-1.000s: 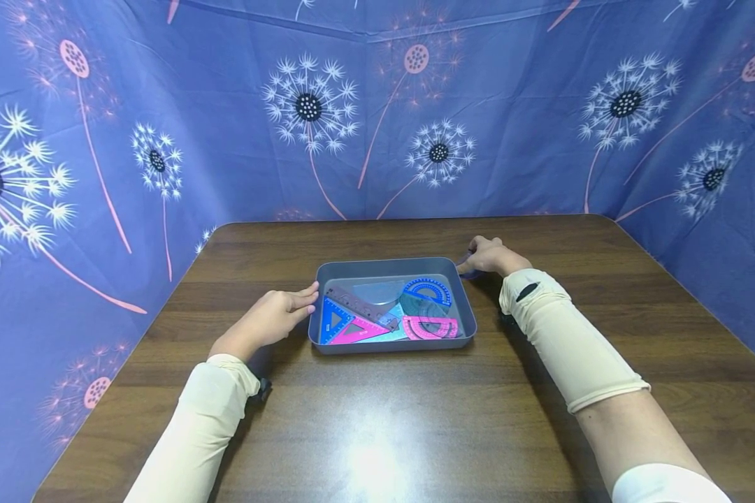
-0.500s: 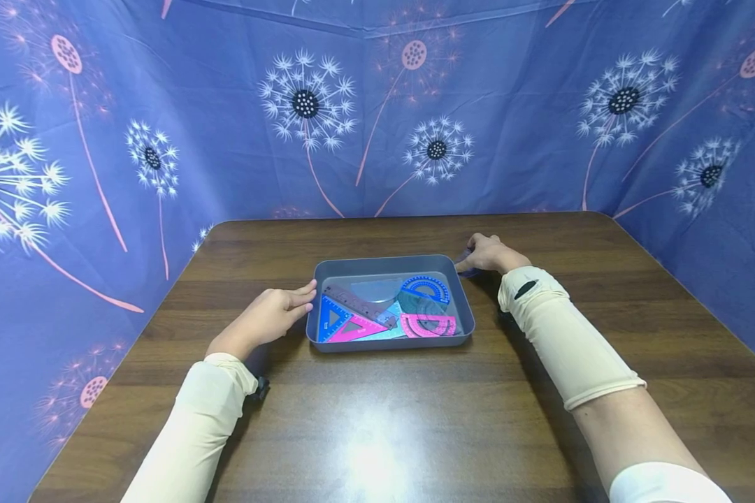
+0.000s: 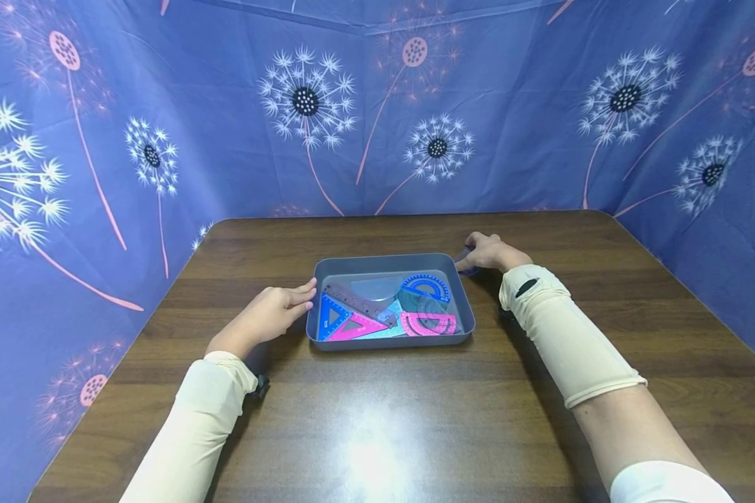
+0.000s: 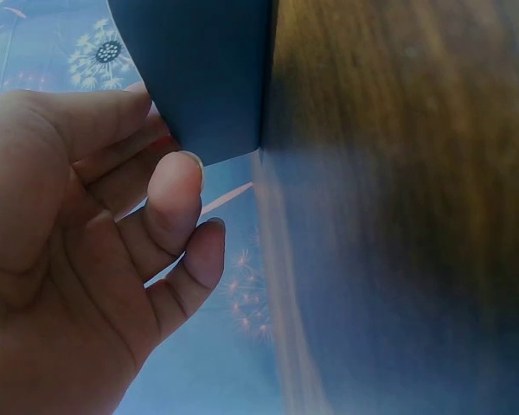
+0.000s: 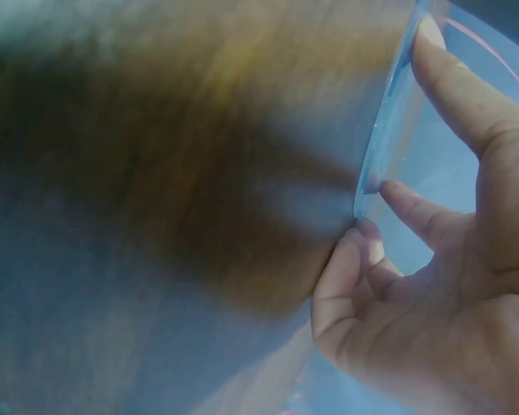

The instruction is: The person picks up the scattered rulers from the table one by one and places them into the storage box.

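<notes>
A grey rectangular tray [image 3: 386, 265] sits on the table. The left hand [image 3: 258, 321] touches its left wall with extended fingertips; the left wrist view shows the hand close against the tray's side [image 4: 208, 78]. Just right of the tray, the right hand [image 3: 491, 253] holds a translucent, scale-marked piece that looks like a protractor [image 5: 385, 130], thumb at one end and fingertips at the other; in the head view the hand mostly hides it. Inside the tray lie a blue protractor [image 3: 424, 279], a pink protractor [image 3: 429, 316], a blue set square [image 3: 324, 325] and a pink set square [image 3: 346, 334].
A dark see-through ruler [image 3: 352, 300] lies slantwise in the tray, near a clear plastic piece [image 3: 374, 288] and overlapping teal pieces [image 3: 409, 302]. The brown wooden table [image 3: 289, 433] ends at a blue dandelion-print cloth [image 3: 365, 161] behind and at both sides.
</notes>
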Tool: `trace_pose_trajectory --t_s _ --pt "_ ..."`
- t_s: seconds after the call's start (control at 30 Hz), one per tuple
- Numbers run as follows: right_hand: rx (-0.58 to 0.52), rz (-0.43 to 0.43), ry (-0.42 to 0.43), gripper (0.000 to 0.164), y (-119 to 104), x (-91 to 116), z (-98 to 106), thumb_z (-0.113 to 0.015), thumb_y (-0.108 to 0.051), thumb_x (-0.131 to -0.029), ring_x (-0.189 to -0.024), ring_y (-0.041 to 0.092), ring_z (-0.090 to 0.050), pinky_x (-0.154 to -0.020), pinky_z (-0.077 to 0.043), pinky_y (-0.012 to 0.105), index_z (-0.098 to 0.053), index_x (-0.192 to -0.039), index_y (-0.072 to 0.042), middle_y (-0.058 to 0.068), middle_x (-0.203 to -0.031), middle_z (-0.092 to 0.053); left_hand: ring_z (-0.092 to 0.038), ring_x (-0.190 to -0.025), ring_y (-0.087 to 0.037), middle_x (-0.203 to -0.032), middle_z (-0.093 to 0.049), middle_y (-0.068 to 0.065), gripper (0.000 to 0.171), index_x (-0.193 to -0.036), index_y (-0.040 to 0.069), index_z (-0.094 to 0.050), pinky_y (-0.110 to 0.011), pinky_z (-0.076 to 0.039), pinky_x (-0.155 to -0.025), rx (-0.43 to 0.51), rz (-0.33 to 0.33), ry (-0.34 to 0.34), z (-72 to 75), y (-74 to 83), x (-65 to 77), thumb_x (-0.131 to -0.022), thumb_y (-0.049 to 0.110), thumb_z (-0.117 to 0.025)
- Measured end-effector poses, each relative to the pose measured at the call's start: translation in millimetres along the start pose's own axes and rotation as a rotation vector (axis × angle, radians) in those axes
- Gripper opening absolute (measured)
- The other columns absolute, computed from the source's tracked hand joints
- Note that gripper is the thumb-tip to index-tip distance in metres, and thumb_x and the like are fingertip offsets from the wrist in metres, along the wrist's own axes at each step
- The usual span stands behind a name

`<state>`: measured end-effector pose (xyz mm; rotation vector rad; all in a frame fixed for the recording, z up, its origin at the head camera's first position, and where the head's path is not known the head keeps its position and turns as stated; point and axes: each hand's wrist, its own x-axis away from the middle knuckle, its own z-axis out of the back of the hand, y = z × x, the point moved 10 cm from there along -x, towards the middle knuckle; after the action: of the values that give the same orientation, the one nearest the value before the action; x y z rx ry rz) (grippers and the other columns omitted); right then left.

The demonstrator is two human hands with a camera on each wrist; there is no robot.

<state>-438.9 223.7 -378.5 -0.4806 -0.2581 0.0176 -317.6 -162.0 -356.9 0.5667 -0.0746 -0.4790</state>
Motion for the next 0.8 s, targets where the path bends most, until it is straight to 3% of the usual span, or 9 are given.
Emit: trace_pose_trajectory --t_s 0.3,0.53,0.8 --pt "0.011 -0.043 -0.036 0.075 6.9 -3.4 -3.5 -0.075 -0.039 -0.086 -0.127 0.045 -0.031 -0.106 -0.035 0.055 -0.037 -0.134 0.004 0.034 -0.14 -0.027 -0.049 -0.041 -0.01 -0.151 -0.044 -0.008 0.039 -0.138 0.002 -0.056 -0.027 -0.05 -0.047 0.002 -0.021 0.003 -0.3 0.7 -1.5 -0.102 0.017 -0.057" --pt "0.017 -0.073 -0.058 0.086 12.4 -4.7 -5.3 -0.075 -0.045 -0.085 -0.13 0.048 -0.028 -0.109 -0.033 0.056 -0.034 -0.137 0.01 0.037 -0.142 -0.021 -0.05 -0.041 -0.011 -0.151 -0.044 -0.008 0.038 -0.138 0.001 -0.056 -0.027 -0.05 -0.048 0.002 -0.02 0.011 2.1 0.7 -0.7 -0.102 0.016 -0.057" --pt "0.013 -0.082 -0.051 0.086 14.7 -3.1 -6.2 -0.074 -0.044 -0.086 -0.13 0.047 -0.029 -0.11 -0.033 0.055 -0.034 -0.137 0.011 0.035 -0.141 -0.023 -0.049 -0.042 -0.011 -0.152 -0.043 -0.006 0.039 -0.138 0.003 -0.056 -0.027 -0.05 -0.048 0.013 -0.003 -0.004 -0.1 -0.9 -0.1 -0.102 0.017 -0.057"
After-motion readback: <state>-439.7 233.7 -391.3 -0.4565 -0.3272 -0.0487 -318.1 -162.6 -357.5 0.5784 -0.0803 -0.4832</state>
